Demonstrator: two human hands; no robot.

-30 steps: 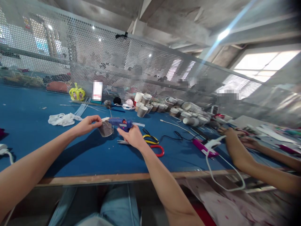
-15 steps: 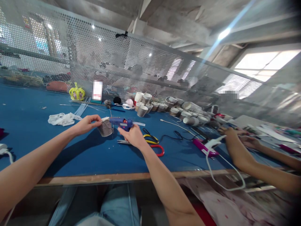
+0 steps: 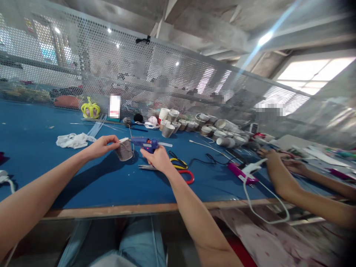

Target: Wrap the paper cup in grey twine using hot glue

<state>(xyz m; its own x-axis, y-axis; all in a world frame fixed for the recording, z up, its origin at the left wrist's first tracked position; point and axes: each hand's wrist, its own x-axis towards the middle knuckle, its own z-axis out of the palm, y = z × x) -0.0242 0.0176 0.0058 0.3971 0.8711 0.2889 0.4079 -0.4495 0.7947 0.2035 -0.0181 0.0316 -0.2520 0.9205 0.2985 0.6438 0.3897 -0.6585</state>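
Observation:
My left hand pinches the rim of a small grey cup, which is tilted over the blue table. Wrapped in my right hand is a blue hot glue gun, with a clear glue stick sticking out of its back. The gun's nozzle points left, at the cup's upper edge; whether it touches cannot be made out. A grey string runs from a small ball of yarn down toward the cup. Scissors with red and yellow handles lie beneath my right wrist.
Several similar grey cups stand at the back by a perforated metal screen. White cloth and a yellow crown-shaped piece lie left. On the right are a purple-and-white glue gun and a co-worker's arms.
The glue gun has shifted very slightly right relative to the cup rim. Both hands keep their grips, and the view has moved a little.

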